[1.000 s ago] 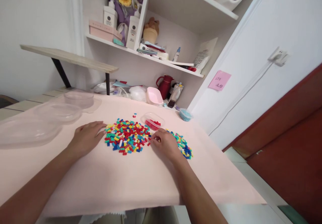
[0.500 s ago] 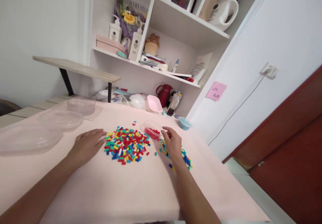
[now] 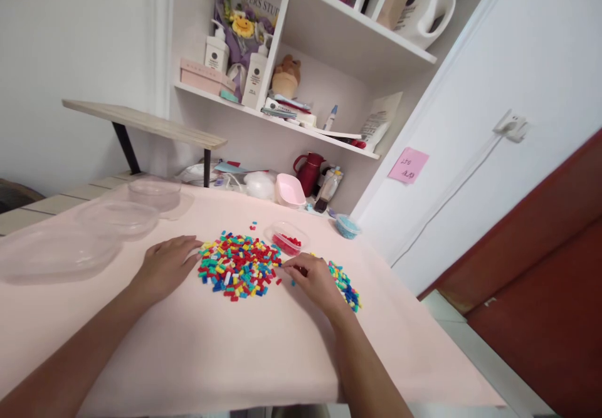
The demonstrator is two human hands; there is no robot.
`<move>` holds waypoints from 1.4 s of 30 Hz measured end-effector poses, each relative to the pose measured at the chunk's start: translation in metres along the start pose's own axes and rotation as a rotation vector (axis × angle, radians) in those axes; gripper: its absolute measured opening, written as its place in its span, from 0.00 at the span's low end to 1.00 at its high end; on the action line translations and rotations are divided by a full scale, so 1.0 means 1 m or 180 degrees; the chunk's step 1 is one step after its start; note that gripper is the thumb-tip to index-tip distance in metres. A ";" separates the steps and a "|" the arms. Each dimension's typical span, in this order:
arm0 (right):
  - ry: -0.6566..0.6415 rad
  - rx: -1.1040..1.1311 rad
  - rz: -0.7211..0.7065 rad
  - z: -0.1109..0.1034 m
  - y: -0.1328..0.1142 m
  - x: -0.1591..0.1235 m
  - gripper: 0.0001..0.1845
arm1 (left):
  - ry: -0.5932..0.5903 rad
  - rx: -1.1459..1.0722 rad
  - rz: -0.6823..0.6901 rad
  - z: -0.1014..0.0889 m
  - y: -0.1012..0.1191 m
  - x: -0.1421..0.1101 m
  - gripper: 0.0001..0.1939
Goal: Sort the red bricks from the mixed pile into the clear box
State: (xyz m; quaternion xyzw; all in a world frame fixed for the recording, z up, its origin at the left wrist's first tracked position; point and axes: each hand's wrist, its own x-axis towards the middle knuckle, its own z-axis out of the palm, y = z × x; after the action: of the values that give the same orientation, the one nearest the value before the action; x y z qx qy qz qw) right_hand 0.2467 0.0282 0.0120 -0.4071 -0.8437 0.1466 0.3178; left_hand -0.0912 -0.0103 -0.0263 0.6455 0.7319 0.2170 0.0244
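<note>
A heap of small multicoloured plastic building bricks [image 3: 239, 264] lies in the middle of the table. My left hand [image 3: 164, 267] rests flat at its left edge, fingers stretched out, the tips touching the outer bricks. At the heap's right edge is my right hand [image 3: 313, 277], thumb and forefinger brought together; whatever may be between the tips is too small to make out. Just behind that hand stands a clear plastic tub [image 3: 288, 240] with red bricks in it. A second, smaller pile of bricks [image 3: 345, 285], without visible red ones, is partly hidden by my right hand.
Several clear plastic containers [image 3: 117, 217] stand along the table's left side. A tub of light blue pieces [image 3: 347, 226] sits at the back right. Behind are a pink box [image 3: 290, 191], a red jug [image 3: 309, 172] and a bottle [image 3: 328, 191]. Shelves rise above.
My right hand has moved left and toward me, from beside the tub of red bricks to the right edge of the heap. My left hand has stayed in place.
</note>
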 end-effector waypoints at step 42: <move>-0.0072 -0.0210 -0.0197 0.018 0.005 0.004 0.12 | -0.0044 0.0014 -0.0006 -0.002 0.002 -0.002 0.27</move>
State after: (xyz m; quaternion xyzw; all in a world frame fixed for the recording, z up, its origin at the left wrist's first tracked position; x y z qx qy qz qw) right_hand 0.2359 0.0344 -0.0022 -0.3894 -0.8638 0.1134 0.2990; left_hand -0.0895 -0.0131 -0.0239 0.6464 0.7327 0.2110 0.0282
